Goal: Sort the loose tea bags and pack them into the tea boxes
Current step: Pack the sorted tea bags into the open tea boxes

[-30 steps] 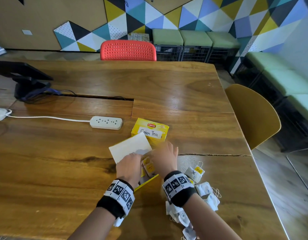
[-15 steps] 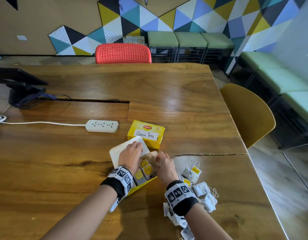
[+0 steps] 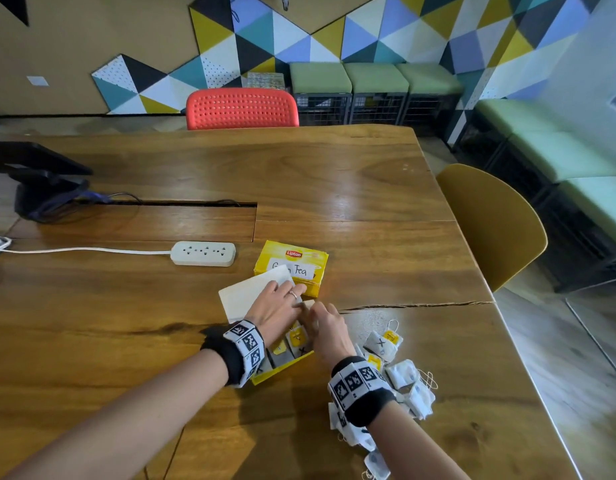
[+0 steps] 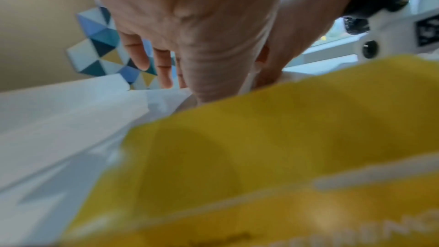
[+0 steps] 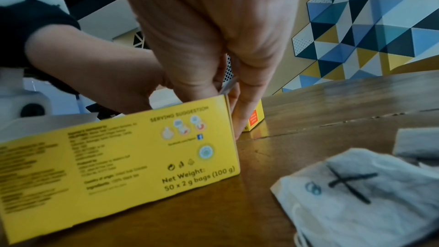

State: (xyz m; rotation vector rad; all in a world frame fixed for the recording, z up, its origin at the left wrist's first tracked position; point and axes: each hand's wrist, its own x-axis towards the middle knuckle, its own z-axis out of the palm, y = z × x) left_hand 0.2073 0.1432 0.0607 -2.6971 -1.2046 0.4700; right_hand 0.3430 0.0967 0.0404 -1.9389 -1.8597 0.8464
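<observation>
Head overhead; wrists beside box (image 5: 118,157)

Both bare forearms reach forward side by side, each wrist wrapped in a black band with white coded tags. The left hand (image 3: 277,311) lies palm down with its ringed fingers (image 3: 292,294) stretched nearly straight. The right hand (image 3: 329,329) angles inward close beside it, its fingers (image 5: 247,104) pointing downward and its thumb pressed close against them.
</observation>
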